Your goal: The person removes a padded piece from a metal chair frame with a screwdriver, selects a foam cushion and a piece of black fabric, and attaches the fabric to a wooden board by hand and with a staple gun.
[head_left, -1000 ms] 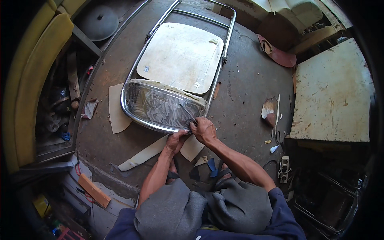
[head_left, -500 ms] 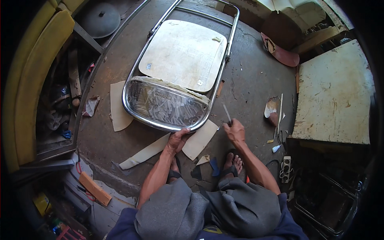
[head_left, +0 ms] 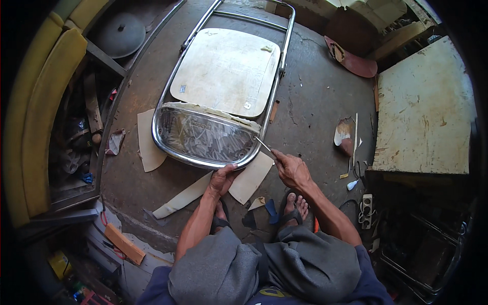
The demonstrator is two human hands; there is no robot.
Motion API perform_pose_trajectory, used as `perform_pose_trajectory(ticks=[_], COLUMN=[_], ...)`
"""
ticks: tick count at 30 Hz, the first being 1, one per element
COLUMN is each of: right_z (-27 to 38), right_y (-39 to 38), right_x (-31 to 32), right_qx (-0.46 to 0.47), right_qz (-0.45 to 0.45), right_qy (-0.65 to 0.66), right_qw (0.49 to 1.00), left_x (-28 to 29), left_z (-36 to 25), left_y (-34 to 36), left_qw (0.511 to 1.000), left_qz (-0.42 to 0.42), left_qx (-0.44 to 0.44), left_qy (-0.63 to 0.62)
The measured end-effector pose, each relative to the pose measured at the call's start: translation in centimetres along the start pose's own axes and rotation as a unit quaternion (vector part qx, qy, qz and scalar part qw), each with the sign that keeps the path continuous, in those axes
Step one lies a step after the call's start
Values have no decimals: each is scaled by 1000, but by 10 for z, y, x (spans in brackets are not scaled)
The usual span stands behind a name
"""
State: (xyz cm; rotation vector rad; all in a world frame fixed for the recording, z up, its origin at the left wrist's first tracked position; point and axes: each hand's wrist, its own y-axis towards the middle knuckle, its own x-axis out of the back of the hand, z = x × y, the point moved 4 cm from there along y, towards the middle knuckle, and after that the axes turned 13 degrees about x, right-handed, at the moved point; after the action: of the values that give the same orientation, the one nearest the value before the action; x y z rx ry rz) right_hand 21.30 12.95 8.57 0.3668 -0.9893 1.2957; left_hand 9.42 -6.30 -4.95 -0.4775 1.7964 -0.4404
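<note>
My left hand (head_left: 221,179) grips the lower rounded end of a chrome tubular chair frame (head_left: 174,70) lying on the floor. My right hand (head_left: 290,170), out to the right of that end, holds a thin metal tool (head_left: 264,144), its tip at the right corner of the scuffed, shiny backrest panel (head_left: 203,137). A ragged pale strip runs along that panel's upper edge. Above it lies an off-white seat board (head_left: 225,71) within the frame. Cream cut pieces (head_left: 249,178) lie beneath and beside the frame, near my sandalled feet.
A weathered white box (head_left: 422,112) stands at right, with a power strip (head_left: 365,211) and cord below it. Yellow cushions (head_left: 48,127) and a cluttered rack fill the left, near a round grey lid (head_left: 116,35). An orange wooden piece (head_left: 123,243) lies lower left.
My right hand pulled the tool off the panel to the right, then brought its tip back onto the panel's right corner. My left hand stays on the frame.
</note>
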Motion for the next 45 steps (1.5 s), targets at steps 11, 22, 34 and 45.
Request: perform_pose_trajectory(ticks=[11, 22, 34, 45], right_z=[-3, -28, 34, 34], right_y=[8, 54, 55, 61], right_x=[5, 20, 34, 13], right_qx=[23, 32, 25, 14], right_qz=[-9, 227, 142, 97], right_qy=[3, 103, -306, -330], right_qw=[1000, 968, 941, 939], left_x=[1, 9, 13, 14], left_z=[0, 7, 6, 10], left_y=[2, 10, 9, 8], left_qw=[1000, 999, 1000, 999], left_qz=[6, 8, 24, 32], left_qx=[-4, 49, 13, 21], left_qy=[11, 0, 8, 18])
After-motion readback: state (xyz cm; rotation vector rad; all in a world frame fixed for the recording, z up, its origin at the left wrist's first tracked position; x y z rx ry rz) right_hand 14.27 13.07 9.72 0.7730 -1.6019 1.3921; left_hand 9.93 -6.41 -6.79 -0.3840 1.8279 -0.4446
